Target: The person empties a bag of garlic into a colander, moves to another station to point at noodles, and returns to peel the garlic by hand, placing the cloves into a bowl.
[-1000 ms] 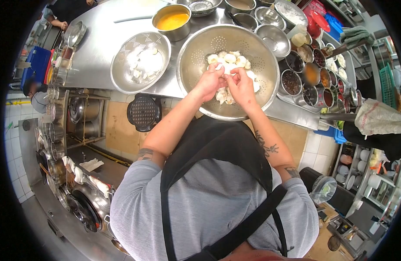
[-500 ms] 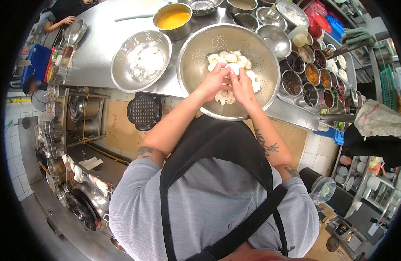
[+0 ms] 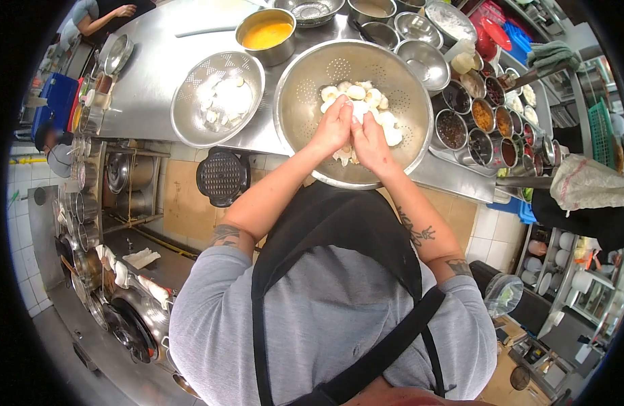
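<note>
Over a wide metal colander [image 3: 305,84], my left hand [image 3: 335,127] and my right hand [image 3: 371,141] are brought together around a white garlic bulb [image 3: 358,111]. Both hands are closed on it, and its lower part is hidden by my fingers. Whole garlic bulbs [image 3: 356,91] lie in the colander just beyond my fingertips, and papery skins show below my hands. To the left stands a smaller colander [image 3: 184,108] with loose pale garlic cloves [image 3: 225,100] in it.
Behind the colanders is a pot of orange-yellow liquid [image 3: 266,34]. Steel bowls [image 3: 423,64] and several seasoning tins [image 3: 452,128] crowd the right side of the steel counter [image 3: 139,88]. A black stool [image 3: 222,177] stands below the counter. Another person's hand [image 3: 125,11] is at far left.
My hands have pressed closer together around the garlic bulb, with fingers more extended. The other person's arm at the far left has shifted up and to the right.
</note>
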Tool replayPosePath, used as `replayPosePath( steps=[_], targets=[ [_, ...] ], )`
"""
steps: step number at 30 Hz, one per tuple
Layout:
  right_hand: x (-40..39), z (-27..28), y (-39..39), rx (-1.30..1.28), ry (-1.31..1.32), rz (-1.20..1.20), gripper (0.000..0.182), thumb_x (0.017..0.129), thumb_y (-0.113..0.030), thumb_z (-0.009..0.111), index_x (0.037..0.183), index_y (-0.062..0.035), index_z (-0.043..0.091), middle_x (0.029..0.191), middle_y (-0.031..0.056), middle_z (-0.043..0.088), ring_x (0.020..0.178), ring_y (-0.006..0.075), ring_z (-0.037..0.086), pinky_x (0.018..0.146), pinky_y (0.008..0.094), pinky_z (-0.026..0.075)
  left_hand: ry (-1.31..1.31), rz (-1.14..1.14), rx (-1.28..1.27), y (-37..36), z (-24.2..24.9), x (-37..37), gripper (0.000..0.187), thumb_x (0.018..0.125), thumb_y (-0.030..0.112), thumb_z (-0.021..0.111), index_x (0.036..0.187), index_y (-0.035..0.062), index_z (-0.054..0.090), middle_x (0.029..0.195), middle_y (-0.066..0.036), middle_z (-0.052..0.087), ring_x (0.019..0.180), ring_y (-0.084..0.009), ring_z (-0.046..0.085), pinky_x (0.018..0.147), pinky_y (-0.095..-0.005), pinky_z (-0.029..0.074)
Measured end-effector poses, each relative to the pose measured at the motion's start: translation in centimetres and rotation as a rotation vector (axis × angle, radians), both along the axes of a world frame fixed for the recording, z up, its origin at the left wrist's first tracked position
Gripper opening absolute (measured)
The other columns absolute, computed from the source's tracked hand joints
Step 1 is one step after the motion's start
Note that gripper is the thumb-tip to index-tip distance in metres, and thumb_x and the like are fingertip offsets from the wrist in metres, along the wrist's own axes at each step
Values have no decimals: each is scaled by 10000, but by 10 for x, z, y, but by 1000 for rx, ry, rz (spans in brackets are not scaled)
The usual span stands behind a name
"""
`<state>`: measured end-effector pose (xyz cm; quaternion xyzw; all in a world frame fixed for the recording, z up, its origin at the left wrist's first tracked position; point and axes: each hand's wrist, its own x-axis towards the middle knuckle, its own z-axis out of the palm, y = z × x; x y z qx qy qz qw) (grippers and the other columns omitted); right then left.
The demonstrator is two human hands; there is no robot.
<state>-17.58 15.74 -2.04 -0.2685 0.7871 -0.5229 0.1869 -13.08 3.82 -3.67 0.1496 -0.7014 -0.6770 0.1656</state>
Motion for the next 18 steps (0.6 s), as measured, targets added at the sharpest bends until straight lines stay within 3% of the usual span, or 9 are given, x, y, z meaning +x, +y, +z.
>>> replayPosePath(
  steps=[4, 7, 10, 13, 16, 18],
  targets=[
    [4, -4, -1, -79, 28, 12, 339, 971, -272, 543, 955, 66, 525, 775, 203, 648, 710, 296, 640, 656, 412, 492, 9, -32, 129, -9, -7, -4, 397, 1048, 297, 351, 1101, -31, 569, 913, -104, 641, 798, -173, 607, 709, -326, 506],
    [-5, 19, 6, 47, -34, 109, 384, 951, -318, 589, 873, 55, 539, 703, 160, 620, 636, 214, 589, 591, 368, 468, -85, -115, 316, -14, 16, 6, 466, 1061, 358, 325, 1120, -28, 579, 897, -87, 645, 780, -141, 598, 666, -291, 494],
    [-14, 23, 7, 55, -29, 112, 423, 937, -360, 618, 829, 44, 554, 642, 120, 579, 586, 154, 521, 544, 337, 435, -119, -82, 249, -8, 22, 11, 493, 1061, 423, 312, 1168, 5, 550, 887, -81, 629, 736, -113, 576, 598, -254, 473],
    [-11, 25, -2, 129, -1, -41, 419, 946, -367, 603, 858, 41, 569, 644, 115, 583, 586, 148, 515, 549, 339, 436, -77, -13, 212, -1, 11, 4, 482, 1058, 456, 302, 1203, 42, 502, 889, -77, 602, 688, -110, 554, 531, -250, 449],
    [-9, 4, -11, -145, 30, -157, 412, 954, -375, 586, 869, 28, 580, 647, 166, 610, 583, 211, 588, 556, 372, 457, -304, 54, 396, 7, 35, 11, 446, 1059, 449, 304, 1171, 51, 470, 902, -73, 577, 697, -120, 539, 569, -276, 460],
    [-3, 1, -11, -57, 63, -140, 382, 969, -350, 557, 870, 17, 584, 660, 199, 626, 605, 283, 633, 569, 414, 473, -310, -32, 553, 6, 32, 16, 439, 1058, 445, 324, 1140, 39, 471, 919, -72, 575, 732, -119, 542, 601, -279, 460]
  ],
)
